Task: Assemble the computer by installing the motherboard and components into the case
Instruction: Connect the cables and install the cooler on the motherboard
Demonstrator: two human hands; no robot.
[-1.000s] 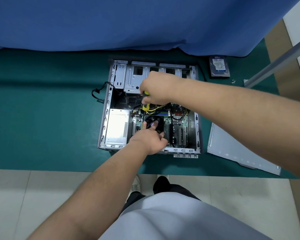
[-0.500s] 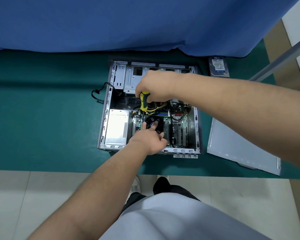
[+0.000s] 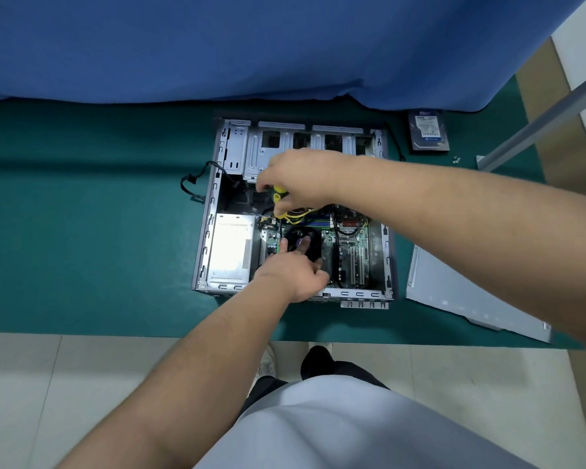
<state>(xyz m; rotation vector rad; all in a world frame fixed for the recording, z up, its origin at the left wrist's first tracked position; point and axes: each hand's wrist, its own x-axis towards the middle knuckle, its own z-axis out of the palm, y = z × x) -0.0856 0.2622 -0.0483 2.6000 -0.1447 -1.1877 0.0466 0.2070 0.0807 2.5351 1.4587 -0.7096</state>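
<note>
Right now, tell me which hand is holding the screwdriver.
The right hand, reaching across the open case, grips the yellow-handled screwdriver. The left hand holds no tool; its fingers rest on the black cooler fan.

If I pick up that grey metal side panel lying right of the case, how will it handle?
The grey metal side panel is a broad, thin sheet, so it probably feels light but may flex if lifted by one corner. Its bare edges look sharp, so grip with care. Lying flat on the green mat, it would likely slide, not tip, when pushed.
</note>
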